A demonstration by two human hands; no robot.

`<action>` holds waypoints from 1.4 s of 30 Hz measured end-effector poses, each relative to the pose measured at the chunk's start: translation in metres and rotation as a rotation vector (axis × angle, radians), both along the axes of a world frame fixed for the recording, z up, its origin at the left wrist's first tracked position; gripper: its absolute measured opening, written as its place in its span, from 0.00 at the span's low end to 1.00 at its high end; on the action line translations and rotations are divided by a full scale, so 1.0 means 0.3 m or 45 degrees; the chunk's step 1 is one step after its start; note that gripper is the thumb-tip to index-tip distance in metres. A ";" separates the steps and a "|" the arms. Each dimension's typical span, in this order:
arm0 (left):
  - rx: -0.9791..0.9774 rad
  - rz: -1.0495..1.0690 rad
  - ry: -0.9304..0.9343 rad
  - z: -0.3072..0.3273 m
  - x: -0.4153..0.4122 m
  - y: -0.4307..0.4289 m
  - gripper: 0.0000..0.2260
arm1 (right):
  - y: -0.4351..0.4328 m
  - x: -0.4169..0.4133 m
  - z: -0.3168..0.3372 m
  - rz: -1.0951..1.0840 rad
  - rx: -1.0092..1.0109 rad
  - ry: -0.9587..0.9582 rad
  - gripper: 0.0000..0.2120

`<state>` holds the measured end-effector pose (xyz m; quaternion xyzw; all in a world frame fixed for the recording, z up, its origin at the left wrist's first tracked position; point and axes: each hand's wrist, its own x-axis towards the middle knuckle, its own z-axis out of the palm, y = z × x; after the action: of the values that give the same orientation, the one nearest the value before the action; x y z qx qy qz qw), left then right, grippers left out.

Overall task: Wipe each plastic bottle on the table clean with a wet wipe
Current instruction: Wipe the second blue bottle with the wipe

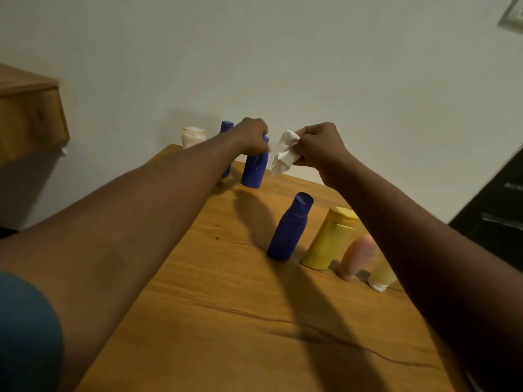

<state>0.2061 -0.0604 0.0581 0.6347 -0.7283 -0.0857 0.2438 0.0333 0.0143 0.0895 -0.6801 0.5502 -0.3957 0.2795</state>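
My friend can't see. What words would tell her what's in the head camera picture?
The left hand grips the top of a purple bottle on a wooden table while the right hand holds a crumpled white wipe beside it. More bottles stand nearby.

Plain pale wall (pixel 311 52) across 12 o'clock, dim warm light, wooden tabletop (pixel 226 321) with dark grain lines at 6 o'clock, wooden furniture (pixel 28 117) at 10 o'clock, dark cabinet (pixel 498 199) at 3 o'clock, white frame (pixel 512 18) at 2 o'clock
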 end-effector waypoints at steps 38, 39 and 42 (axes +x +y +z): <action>0.314 -0.075 1.271 -0.102 -0.196 1.117 0.12 | 0.896 -0.148 -0.284 -0.081 -1.006 -0.073 0.06; 0.339 -0.075 1.281 -0.123 -0.215 1.131 0.11 | 0.909 -0.166 -0.312 -0.086 -1.029 -0.044 0.06; 0.384 -0.075 1.326 -0.171 -0.260 1.159 0.16 | 0.953 -0.213 -0.394 -0.065 -1.023 0.026 0.07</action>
<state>0.1283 0.2874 0.0067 0.5154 -0.5083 -0.4993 0.4761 -0.0307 0.3001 -0.0286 -0.7253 0.3712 -0.5793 -0.0242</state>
